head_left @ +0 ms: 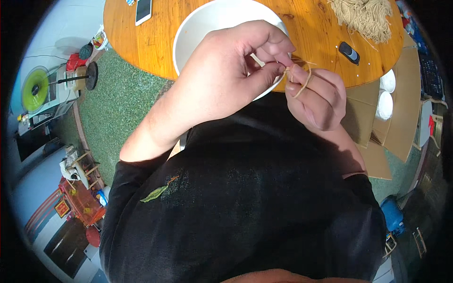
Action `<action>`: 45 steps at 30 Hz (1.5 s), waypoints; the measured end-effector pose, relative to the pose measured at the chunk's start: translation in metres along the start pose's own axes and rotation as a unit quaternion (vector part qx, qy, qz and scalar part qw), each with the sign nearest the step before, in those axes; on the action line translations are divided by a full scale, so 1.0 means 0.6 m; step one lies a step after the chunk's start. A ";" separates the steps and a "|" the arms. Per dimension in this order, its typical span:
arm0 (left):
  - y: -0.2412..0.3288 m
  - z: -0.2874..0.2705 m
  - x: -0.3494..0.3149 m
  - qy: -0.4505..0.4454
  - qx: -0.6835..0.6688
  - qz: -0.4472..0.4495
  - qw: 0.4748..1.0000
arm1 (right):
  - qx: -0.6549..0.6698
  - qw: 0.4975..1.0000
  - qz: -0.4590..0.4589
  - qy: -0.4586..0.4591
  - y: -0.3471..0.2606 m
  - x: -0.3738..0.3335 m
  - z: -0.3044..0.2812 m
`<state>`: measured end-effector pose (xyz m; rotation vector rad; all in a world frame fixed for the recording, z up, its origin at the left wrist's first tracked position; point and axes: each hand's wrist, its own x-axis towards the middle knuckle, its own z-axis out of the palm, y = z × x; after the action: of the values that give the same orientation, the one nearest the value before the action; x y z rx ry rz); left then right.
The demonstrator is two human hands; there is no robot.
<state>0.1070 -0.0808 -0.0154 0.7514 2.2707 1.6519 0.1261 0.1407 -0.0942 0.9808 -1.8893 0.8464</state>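
Observation:
A short length of tan yarn (309,84) is pinched between my two hands, with a small loop standing out over the right fingers. My left hand (222,70) is closed on it at thumb and fingertips, above the near right rim of a white bowl (192,30). Right beside it, my right hand (318,96) has its fingers curled around the same yarn, just off the table's near edge. The fingertips of both hands meet, so any knot there is too small to make out. The left hand and forearm cover much of the bowl's inside.
The round wooden table (151,45) carries a white phone (144,10), a small black key-fob-like device (348,52) and a bundle of tan yarn (365,19). An open cardboard box (401,118) stands at right on the green floor (111,89). A green fan (36,88) is at far left.

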 end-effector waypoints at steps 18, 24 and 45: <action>0.003 -0.005 -0.003 -0.004 0.030 -0.010 0.999 | 0.014 0.999 0.003 0.045 0.014 -0.020 0.015; 0.002 -0.004 -0.001 0.005 0.043 0.021 0.999 | 0.033 0.998 0.002 0.054 0.016 -0.018 0.018; 0.004 -0.015 -0.005 0.036 0.156 0.032 0.987 | 0.297 0.932 0.194 0.077 -0.004 -0.005 0.009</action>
<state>0.1057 -0.0890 -0.0106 0.8512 2.6194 1.3837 0.1276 0.1362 -0.0989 0.8517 -1.7418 1.7509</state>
